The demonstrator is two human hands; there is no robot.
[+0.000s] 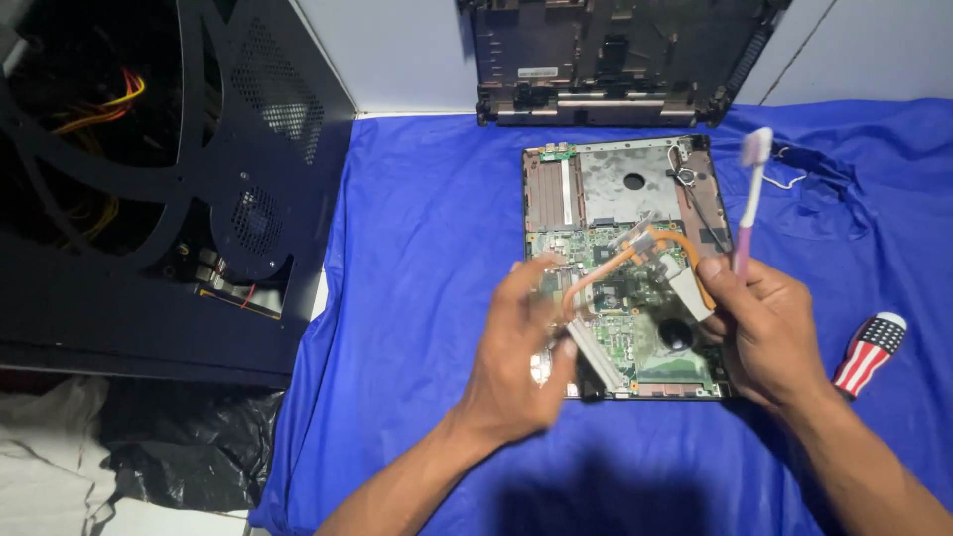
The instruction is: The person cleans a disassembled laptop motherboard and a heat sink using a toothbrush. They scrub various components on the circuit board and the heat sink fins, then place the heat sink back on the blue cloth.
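Head view: a copper heatpipe assembly (635, 268) is held just above the laptop motherboard (620, 298), pinched by the left hand (516, 362); a toothbrush (751, 194) too is gripped in the closed right hand (764, 333). Light, bendy, probably best grabbed at the ends.

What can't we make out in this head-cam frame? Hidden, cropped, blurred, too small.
- Left hand: motion-blurred; grip on the copper heat pipe assembly unclear.
- Motherboard: lower middle covered by both hands; components too small to identify.
- Right hand: palm hides the lower handle of the toothbrush.
- Laptop base shell: cut off by the top edge.
- Desktop case: interior too dark, cropped on the left.
- Screwdriver handle: shaft not visible.
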